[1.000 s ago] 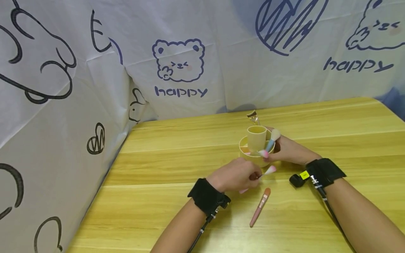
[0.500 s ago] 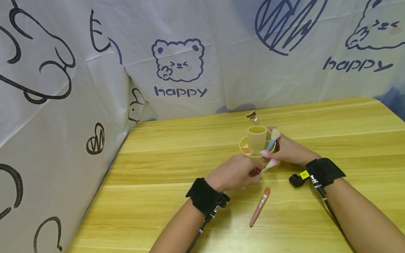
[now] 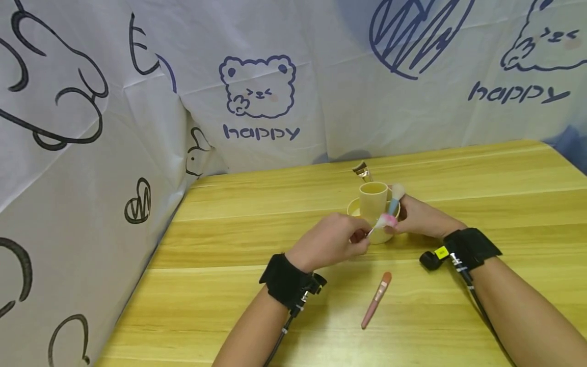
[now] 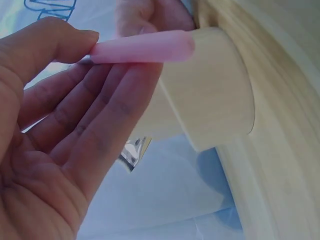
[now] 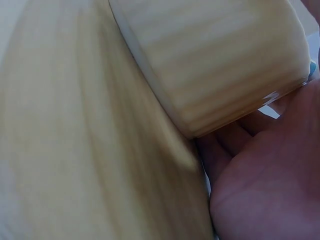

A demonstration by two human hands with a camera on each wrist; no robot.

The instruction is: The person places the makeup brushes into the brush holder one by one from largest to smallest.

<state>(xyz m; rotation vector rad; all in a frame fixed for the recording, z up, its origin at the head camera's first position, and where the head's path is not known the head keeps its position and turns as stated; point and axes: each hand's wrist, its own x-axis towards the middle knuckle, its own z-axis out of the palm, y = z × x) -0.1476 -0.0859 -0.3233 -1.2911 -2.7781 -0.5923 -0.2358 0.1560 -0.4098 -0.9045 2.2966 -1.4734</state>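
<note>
My left hand (image 3: 335,240) pinches a makeup brush (image 4: 145,47) by its pink handle between thumb and fingertips. In the head view its white and pink bristles (image 3: 383,221) point up and right, before the cream brush holder (image 3: 373,198). Another pink-tipped brush seems to overlap it there. My right hand (image 3: 426,218) grips the holder's right side, fingers wrapped behind it in the right wrist view. The holder has a tall inner cup within a wider, lower ring. A blue-handled brush (image 3: 394,200) and a dark-tipped brush with a shiny ferrule (image 3: 362,171) stand in it.
A pink brush with orange-brown bristles (image 3: 377,300) lies on the wooden table (image 3: 220,295), nearer the person than the holder. Printed white cloth (image 3: 339,102) hangs behind and to the left. Each wrist wears a black camera strap (image 3: 286,280).
My left hand has risen and shifted slightly left, bringing its brush up to the front of the holder. My right hand keeps its grip; the dark-tipped brush has leaned slightly left.
</note>
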